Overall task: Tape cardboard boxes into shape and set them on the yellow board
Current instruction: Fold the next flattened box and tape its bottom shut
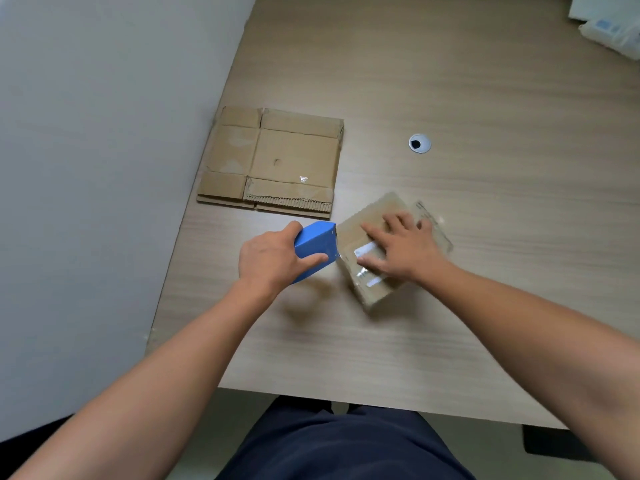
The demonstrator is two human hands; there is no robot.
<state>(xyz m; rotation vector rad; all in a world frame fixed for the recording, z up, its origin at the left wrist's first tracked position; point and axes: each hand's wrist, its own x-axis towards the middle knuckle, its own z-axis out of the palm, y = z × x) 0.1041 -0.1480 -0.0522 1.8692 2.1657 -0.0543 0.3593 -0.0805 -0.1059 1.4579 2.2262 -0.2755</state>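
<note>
A small cardboard box (372, 292) sits on the table's middle, its top partly covered with clear tape. My right hand (405, 251) lies flat on the box top, fingers spread and pressing the tape down. My left hand (270, 261) grips a blue tape dispenser (317, 242), whose toothed edge meets the box's left side. A flattened brown cardboard sheet (273, 161) lies further back, near the table's left edge.
The wooden table (450, 341) has a round cable hole (419, 143) at the back right. White packets (609, 26) lie in the far right corner. A grey wall (86, 168) runs along the table's left side. My dark trousers show below the front edge.
</note>
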